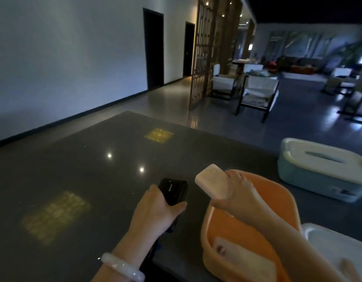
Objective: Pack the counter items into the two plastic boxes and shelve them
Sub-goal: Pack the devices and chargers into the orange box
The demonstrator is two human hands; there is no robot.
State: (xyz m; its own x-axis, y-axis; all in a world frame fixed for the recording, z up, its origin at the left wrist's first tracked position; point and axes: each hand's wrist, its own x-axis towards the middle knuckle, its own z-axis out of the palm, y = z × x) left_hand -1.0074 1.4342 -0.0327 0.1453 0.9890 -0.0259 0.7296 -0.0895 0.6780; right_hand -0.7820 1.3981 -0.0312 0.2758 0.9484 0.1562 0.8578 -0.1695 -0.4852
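We stand at a dark polished counter (74,180) in a dim lounge, both hands out ahead; our landmark is the orange plastic box (247,237), open and lidless at the counter's near edge, its near end cut off by the bottom of the frame. Our left hand (157,210), a pale bangle (122,266) on its wrist, curls round a black slab-shaped device (173,190) just left of the orange box; its lower half is hidden by the fingers, and a short line of white lettering on its face is too small to read. Our right hand (235,192) grips a pale pink block (213,181) by one end, fingers wrapped under and thumb along its side, holding it over the orange box's far-left rim; what the block is we cannot tell. Inside the orange box lies another pale, flat item (243,259), partly blurred. Beyond the orange box to the right sits a pale blue plastic box (318,176) with a white lid, a small dark mark on its front unreadable. A white shape (336,247), cut off at the right corner, lies just right of the orange box. The counter mirrors two ceiling lamps and two yellow lattice patterns; further off are a grey wall with two dark doorways, a wooden lattice screen (202,51), white-cushioned chairs (257,92) and a glossy floor.
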